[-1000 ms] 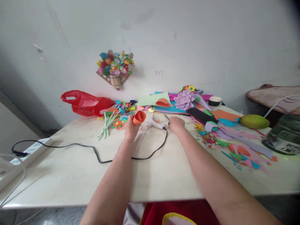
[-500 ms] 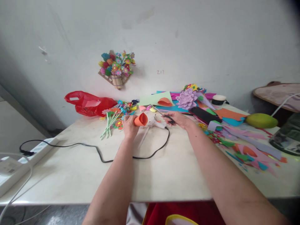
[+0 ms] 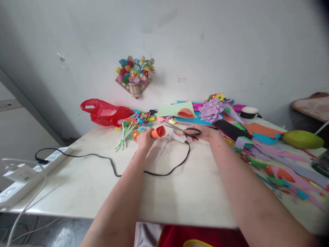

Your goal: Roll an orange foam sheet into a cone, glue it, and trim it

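My left hand (image 3: 144, 139) is closed around a rolled piece of orange craft sheet (image 3: 158, 132), whose open end faces right. My right hand (image 3: 199, 133) grips black-handled scissors (image 3: 191, 132), with their blades (image 3: 176, 127) pointing left toward the orange roll but apart from it. Under and between the hands lies a white glue gun (image 3: 177, 137), partly hidden, with a glue stick (image 3: 161, 151) behind it. Just left of my left hand are pale green stems (image 3: 125, 135) and several foam flowers (image 3: 134, 136).
The glue gun's black cord (image 3: 102, 157) crosses the table (image 3: 190, 195) to a power strip (image 3: 51, 164). A red plastic bag (image 3: 108, 112) lies at the back left. Coloured sheets (image 3: 174, 110), a purple flower (image 3: 210, 110), scraps (image 3: 282, 175) and a yellow-green fruit (image 3: 302, 139) occupy the back and right.
The view has swung slightly left, so things sit further right. The scissors have turned so that both handle loops show and their blades spread slightly. My left hand still holds the orange roll.
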Demonstrator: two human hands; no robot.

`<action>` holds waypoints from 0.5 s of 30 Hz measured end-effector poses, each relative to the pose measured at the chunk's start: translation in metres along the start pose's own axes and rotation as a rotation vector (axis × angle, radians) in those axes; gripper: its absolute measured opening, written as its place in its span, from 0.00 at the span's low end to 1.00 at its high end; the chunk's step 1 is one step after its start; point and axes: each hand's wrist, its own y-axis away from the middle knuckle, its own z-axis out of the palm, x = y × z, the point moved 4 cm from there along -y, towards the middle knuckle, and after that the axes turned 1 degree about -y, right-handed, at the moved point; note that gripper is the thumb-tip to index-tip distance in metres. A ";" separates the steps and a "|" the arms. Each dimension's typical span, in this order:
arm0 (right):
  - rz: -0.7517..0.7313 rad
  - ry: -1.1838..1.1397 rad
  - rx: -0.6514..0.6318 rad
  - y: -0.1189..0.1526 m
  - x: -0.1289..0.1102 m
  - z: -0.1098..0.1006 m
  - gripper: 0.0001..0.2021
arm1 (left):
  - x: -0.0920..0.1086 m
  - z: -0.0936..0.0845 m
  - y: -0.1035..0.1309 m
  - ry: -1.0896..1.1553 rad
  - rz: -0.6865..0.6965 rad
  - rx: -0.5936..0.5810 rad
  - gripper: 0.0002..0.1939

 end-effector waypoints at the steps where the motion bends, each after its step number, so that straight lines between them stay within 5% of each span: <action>1: -0.001 0.006 -0.012 0.001 -0.001 0.000 0.18 | -0.004 0.001 0.000 0.002 0.009 -0.003 0.15; 15: 0.075 0.252 -0.095 -0.003 -0.023 0.012 0.14 | -0.032 0.012 0.006 0.118 0.005 0.027 0.11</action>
